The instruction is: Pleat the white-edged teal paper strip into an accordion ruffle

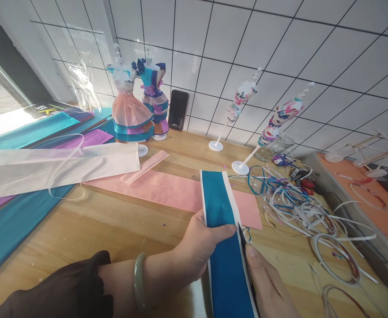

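Observation:
My left hand (198,245) grips a blue-teal strip of fabric or paper (225,265) with white bands along both long edges. Its thumb presses on the front, close to the right edge, and its fingers go behind. In my right hand (266,276) is a thin black pointed tool (242,236), its tip at the strip's right white band. Most of that tool is hidden by the hand and strip, so I cannot tell its exact kind. Behind the upright strip, a long pink strip (174,192) lies flat on the wooden table (114,229).
Two dressed mini mannequins (130,106) and a phone (178,109) stand by the tiled wall. Two patterned mannequins (242,99) lean right of them. White, purple and teal strips (31,225) lie left. Tangled ribbon scraps (289,194) and tape rolls (336,258) spread right, beside an orange-topped bin (372,207).

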The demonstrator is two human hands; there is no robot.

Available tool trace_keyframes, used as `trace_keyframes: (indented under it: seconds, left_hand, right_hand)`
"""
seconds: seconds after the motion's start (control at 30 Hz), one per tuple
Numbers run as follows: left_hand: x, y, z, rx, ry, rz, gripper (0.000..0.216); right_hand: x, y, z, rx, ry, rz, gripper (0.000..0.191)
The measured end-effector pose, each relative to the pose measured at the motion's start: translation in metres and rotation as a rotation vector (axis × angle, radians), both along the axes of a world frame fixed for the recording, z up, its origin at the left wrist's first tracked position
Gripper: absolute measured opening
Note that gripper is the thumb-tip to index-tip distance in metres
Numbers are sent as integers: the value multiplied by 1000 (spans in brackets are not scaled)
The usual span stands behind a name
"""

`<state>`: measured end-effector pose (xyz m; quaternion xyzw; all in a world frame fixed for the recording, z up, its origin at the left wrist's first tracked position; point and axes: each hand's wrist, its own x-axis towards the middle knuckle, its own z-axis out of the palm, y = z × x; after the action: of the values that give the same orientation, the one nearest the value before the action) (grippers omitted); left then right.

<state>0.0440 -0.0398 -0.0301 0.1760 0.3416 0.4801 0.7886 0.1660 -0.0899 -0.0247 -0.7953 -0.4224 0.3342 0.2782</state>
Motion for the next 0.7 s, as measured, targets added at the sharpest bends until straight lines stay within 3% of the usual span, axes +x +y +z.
trace_keyframes:
  seconds: [0.33, 0.7]
  left_hand:
    - [4, -4, -2, 16, 18, -12, 33]
    - [6, -3, -5, 23, 5, -3, 31]
  right_hand:
    - [-4, 4, -1, -10, 117, -56, 53]
    - [-2, 5, -7, 43, 128, -10, 51]
